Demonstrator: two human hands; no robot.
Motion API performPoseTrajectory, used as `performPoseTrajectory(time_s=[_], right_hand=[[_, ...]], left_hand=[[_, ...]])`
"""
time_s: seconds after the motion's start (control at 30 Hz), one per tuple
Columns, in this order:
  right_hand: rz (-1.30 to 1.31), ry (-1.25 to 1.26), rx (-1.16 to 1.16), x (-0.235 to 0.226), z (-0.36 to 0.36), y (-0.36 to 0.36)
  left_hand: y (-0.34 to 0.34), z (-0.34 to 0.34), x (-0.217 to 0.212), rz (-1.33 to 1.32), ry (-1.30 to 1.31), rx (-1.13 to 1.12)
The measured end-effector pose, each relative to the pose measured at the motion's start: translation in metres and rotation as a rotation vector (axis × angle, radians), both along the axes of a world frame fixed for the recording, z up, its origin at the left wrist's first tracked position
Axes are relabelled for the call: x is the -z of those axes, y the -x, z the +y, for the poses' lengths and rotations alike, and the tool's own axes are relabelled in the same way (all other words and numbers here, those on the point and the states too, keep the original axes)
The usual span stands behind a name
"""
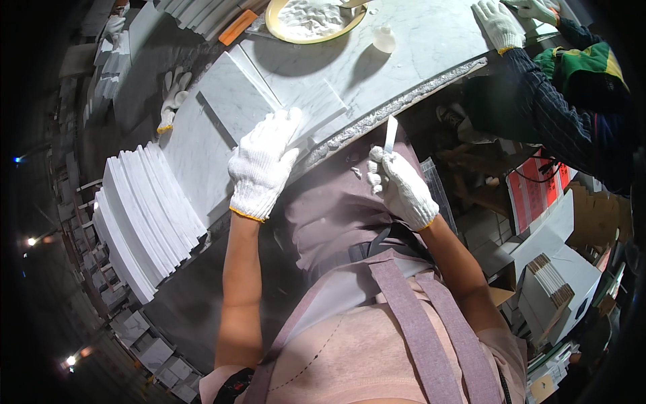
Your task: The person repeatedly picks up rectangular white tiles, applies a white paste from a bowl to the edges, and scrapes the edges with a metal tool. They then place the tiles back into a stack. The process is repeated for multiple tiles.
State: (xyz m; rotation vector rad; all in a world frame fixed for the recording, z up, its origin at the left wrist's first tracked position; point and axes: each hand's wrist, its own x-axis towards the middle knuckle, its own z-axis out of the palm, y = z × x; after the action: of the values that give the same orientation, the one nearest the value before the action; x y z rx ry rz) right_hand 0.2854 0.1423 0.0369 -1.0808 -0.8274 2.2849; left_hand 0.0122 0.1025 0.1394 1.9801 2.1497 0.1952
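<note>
My left hand (262, 158), in a white knit glove, lies flat with its fingers stretched over the near end of a pale marble tile (323, 101). That tile rests beside a larger grey-veined tile (232, 94) on the marble-topped table (431, 40). My right hand (401, 182), gloved too, is closed around a narrow flat blade (390, 133) that points up. The blade is apart from the tile, in front of the table's rough near edge; its handle is hidden in my fingers.
A yellow-rimmed bowl (315, 35) of white paste and a small whitish bottle (384, 39) stand farther back. Stacked white slabs (145, 215) stand at left, near a loose glove (173, 99). At right, a co-worker's gloved hand (499, 25) rests on the tabletop.
</note>
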Motion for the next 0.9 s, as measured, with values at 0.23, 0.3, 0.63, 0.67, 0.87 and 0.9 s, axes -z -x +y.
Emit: performPoseTrajectory(time_s=[0.23, 0.3, 0.63, 0.67, 0.87, 0.9], right_hand=[[0.195, 0.107, -0.128, -0.030, -0.001, 0.030], [0.253, 0.052, -0.097, -0.039, -0.004, 0.046], [0.032, -0.133, 0.014, -0.032, 0.007, 0.031], [0.017, -0.198, 0.042, -0.033, 0.015, 0.024], [-0.090, -0.416, -0.064, -0.068, 0.093, 0.004], [-0.070, -0.482, -0.137, -0.076, 0.106, 0.007]], left_hand=[[-0.001, -0.004, 0.003, 0.013, -0.075, 0.031], [-0.002, -0.003, 0.005, 0.035, -0.127, 0.080], [0.024, 0.017, -0.038, -0.124, 0.052, 0.013], [0.031, 0.022, -0.043, -0.145, 0.078, 0.057], [0.042, 0.029, -0.043, -0.164, 0.113, 0.095], [0.042, 0.029, -0.040, -0.176, 0.085, 0.106]])
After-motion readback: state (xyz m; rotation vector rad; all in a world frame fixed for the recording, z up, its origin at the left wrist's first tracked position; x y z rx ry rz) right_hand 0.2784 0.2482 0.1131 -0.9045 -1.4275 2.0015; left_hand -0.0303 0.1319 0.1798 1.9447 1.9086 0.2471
